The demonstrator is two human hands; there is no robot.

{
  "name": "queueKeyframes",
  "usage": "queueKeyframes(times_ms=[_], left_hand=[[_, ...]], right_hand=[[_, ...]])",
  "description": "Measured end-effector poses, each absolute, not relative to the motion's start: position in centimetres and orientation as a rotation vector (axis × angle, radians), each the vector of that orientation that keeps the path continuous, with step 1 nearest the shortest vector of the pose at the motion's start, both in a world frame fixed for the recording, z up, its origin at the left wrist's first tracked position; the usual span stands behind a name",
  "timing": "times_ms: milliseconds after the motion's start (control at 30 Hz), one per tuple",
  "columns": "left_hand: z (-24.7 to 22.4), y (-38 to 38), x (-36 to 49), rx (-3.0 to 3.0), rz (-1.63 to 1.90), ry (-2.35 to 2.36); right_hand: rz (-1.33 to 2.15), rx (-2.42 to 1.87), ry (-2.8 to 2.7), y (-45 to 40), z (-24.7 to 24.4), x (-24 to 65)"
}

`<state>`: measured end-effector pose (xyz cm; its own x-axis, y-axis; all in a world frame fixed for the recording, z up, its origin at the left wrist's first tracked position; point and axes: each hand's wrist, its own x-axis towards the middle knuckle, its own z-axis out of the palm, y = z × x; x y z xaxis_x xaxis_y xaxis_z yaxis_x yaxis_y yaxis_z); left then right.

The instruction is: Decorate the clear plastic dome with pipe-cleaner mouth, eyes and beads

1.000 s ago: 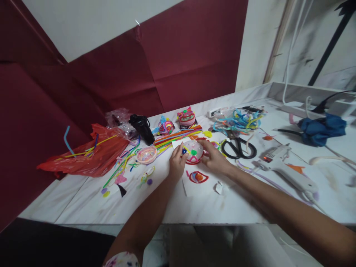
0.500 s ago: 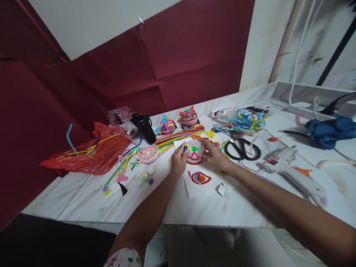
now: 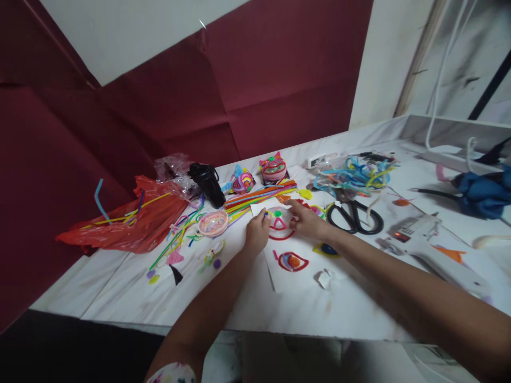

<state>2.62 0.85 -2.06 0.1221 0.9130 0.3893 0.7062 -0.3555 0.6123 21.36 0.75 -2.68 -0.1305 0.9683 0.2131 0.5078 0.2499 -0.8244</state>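
Between my hands, on a sheet of white paper, sits a clear rounded piece with a green dot, a pink triangle and a red band. My left hand grips its left side, fingers curled in, over a small blue bit mostly hidden by the fingertips. Opposite, my right hand grips the right edge with bent fingers. Just below lies a red-outlined eye shape with an orange centre. A yellow-edged eye shape with a dark blue middle lies partly under my right forearm.
Black-handled scissors and a glue gun lie to the right. Behind are pipe cleaners, two decorated figures and a black bottle. A pink-rimmed bowl and a red plastic bag are at left.
The view has shifted slightly, so the things at right appear farther right. My hands stay around the clear piece; the blue bit by my left fingers is more hidden now.
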Motion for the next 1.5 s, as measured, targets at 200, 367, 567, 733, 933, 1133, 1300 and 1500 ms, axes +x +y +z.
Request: queueKeyframes(times_ms=[200,367,567,733,933,1133,1300,1500], left_hand=[[-3.4,2.2,2.3,2.163,1.055,1.617],[-3.4,2.9,1.9,2.192,1.021,1.665],[-1.5,2.8,1.7,2.266,0.843,1.610],[-0.4,2.5,1.7,2.271,0.783,1.610],[-0.1,2.5,1.8,2.253,0.763,1.601],[-0.1,3.4,1.8,2.261,0.757,1.546],[-0.1,4.1,1.4,2.299,0.684,1.517],[-0.3,3.7,1.6,2.312,0.736,1.528]], right_hand=[[0.817,-1.418,-1.755,1.2,-2.8,21.4],[0.841,-1.470,-1.768,1.6,-2.7,21.2],[0.833,-1.554,-1.788,1.8,-2.1,21.1],[0.780,-1.582,-1.826,1.6,-1.5,21.1],[0.696,-1.556,-1.903,0.1,1.1,21.7],[0.478,-1.537,-1.874,-6.7,6.5,29.3],[0.094,-2.027,-1.787,-14.2,6.3,36.9],[0.243,-2.284,-1.902,-16.7,1.6,39.5]])
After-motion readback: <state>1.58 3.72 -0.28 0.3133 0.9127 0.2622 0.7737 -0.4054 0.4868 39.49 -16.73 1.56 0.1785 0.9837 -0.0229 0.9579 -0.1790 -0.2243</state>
